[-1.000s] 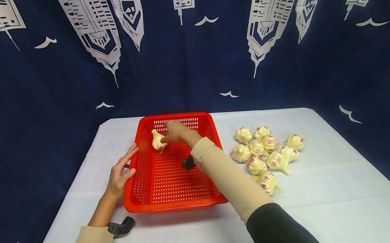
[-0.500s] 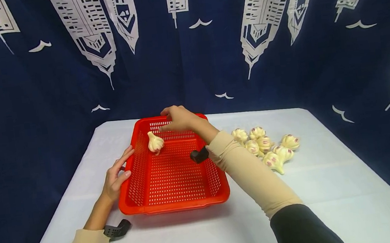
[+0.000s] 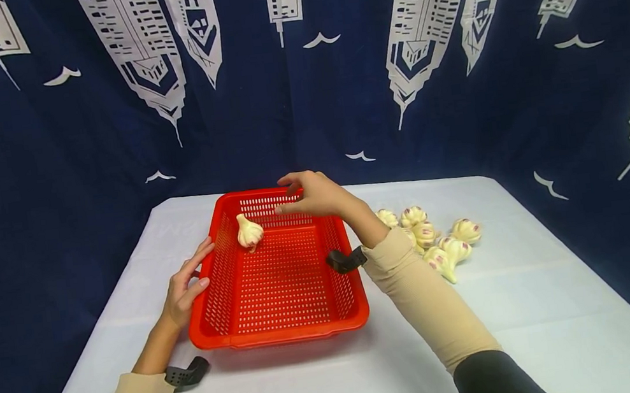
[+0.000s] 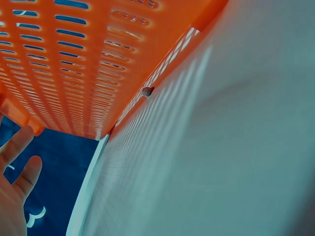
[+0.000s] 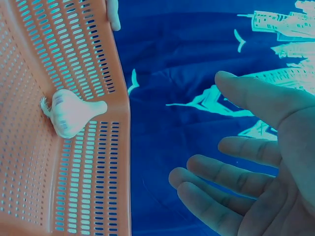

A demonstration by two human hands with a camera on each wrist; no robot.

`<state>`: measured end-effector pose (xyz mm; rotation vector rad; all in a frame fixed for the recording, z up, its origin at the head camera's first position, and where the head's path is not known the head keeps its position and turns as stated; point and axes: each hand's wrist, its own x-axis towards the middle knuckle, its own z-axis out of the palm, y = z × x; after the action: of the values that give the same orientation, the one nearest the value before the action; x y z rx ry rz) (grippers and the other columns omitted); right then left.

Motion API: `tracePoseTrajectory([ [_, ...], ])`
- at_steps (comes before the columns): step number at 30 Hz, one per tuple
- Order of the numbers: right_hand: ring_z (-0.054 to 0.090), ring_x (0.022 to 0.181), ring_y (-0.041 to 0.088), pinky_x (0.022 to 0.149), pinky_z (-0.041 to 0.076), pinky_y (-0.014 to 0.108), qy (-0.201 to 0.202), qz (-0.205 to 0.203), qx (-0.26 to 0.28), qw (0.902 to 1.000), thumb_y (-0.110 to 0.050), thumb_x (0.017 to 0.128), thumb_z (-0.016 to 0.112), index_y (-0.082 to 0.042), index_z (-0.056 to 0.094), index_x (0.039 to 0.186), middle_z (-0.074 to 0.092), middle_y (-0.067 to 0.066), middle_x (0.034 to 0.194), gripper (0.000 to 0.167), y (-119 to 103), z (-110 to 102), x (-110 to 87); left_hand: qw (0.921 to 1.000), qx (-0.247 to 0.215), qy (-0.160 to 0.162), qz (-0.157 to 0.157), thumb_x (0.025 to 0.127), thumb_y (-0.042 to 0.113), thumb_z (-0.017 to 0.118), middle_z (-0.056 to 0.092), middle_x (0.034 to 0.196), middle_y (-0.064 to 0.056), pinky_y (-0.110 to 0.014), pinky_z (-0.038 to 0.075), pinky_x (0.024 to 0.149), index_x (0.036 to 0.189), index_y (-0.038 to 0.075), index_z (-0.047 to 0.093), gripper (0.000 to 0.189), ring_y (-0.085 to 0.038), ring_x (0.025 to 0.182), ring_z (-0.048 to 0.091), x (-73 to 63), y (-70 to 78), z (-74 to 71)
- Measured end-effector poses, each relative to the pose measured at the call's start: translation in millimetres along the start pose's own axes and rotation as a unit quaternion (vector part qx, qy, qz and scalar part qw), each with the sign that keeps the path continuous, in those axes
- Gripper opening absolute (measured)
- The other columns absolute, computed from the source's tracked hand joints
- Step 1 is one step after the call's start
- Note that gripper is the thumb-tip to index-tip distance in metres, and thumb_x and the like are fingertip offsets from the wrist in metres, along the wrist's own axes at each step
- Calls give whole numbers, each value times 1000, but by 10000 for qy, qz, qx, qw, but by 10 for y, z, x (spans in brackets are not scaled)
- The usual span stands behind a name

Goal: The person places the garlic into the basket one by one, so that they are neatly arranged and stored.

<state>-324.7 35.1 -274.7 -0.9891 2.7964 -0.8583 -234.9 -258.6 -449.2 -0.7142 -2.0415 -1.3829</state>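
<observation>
The right hand [image 3: 317, 194] is empty and the left hand [image 3: 183, 292] lies against the basket's [image 3: 280, 336] left rim.
We see the left hand's fingers extended, grasping nothing. A second ago the right hand's fingers were at the bulb [image 3: 249, 232]; now we find them released and parted, well to its right. The bulb lies in the basket's far left corner, neck toward the far rim and slightly left, long axis running back to its roots. Other bulbs [image 3: 455, 248] sit right of the basket.
</observation>
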Motion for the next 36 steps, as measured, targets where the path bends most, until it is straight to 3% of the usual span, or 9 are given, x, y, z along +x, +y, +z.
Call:
tracePoseTrajectory([
  [5, 67, 97, 25, 88, 52, 38, -50, 39, 24, 10000, -34, 85, 76, -6, 55, 138, 66, 18, 124, 64, 65, -16, -88, 10000, 0, -3, 20, 78, 7, 47, 45, 147, -23, -23, 37, 75, 135, -7, 55, 59, -11, 116, 50, 9, 17, -5],
  [10, 65, 97, 24, 85, 53, 38, -47, 94, -46, 9999, -33, 86, 76, -5, 55, 139, 66, 16, 123, 64, 124, -51, -171, 10000, 14, -10, 30, 78, 6, 47, 45, 148, -23, -23, 37, 76, 136, -7, 54, 60, -9, 124, 48, 35, 26, -15],
  [26, 69, 98, 30, 75, 57, 39, 171, 425, 220, 9987, -32, 86, 75, -3, 53, 139, 66, 20, 120, 65, 601, -187, -533, 9999, 120, -40, -118, 79, 7, 47, 44, 149, -20, -23, 37, 77, 138, -4, 54, 60, -10, 116, 50, -12, 20, -5],
  [36, 69, 92, 30, 77, 56, 41, 446, 494, 121, 9977, -27, 85, 76, 0, 56, 135, 68, 20, 114, 60, 877, -234, -731, 9999, 51, -15, -112, 78, 7, 47, 44, 149, -21, -23, 36, 77, 137, -5, 54, 60, -11, 112, 50, -5, 18, 2],
])
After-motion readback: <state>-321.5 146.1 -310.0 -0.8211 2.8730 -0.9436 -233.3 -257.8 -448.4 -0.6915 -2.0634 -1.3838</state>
